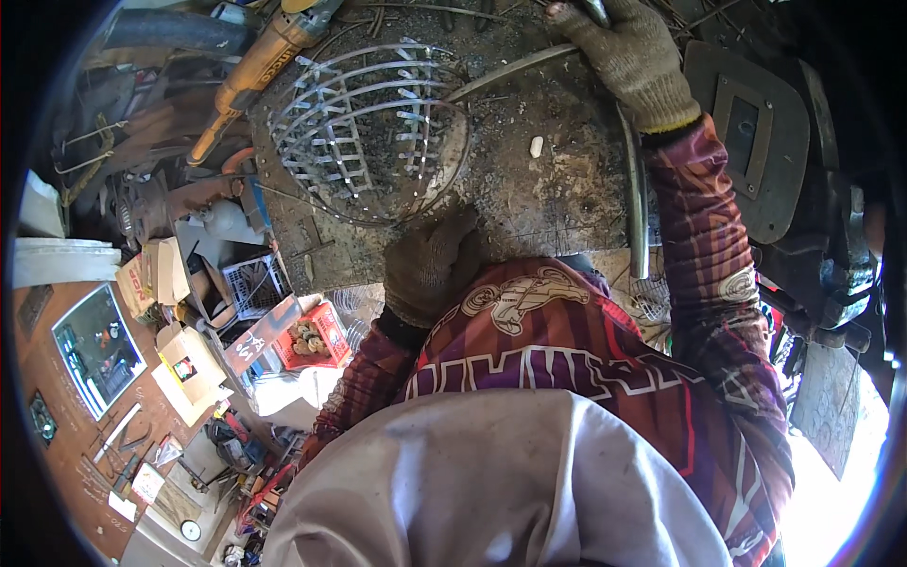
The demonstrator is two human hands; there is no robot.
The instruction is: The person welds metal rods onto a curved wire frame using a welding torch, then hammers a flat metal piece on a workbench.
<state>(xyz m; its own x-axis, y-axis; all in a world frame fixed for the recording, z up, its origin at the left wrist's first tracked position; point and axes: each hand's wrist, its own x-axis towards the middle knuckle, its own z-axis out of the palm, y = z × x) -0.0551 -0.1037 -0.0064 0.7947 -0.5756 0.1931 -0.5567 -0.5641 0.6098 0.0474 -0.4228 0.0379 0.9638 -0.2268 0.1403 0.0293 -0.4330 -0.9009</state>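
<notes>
steel work plate (529, 203) spans the space between both hands, scorched and gritty. wire grille (364, 128), a domed frame of curved rods with short cross bars, lies on the plate just beyond the left hand (430, 269) and well to the left of the right hand (628, 52). curved metal rod (510, 71) runs from the grille's far edge toward the right hand. left hand: gloved, knuckles up, curled at the plate's near edge, close to the grille rim; cannot tell whether it grips anything. right hand: gloved, arm stretched forward, fingers closed around a dark tool handle (595, 9). orange angle grinder (260, 66) lies beyond the grille, left of both hands. small white chalk piece (537, 146) sits between the hands.
</notes>
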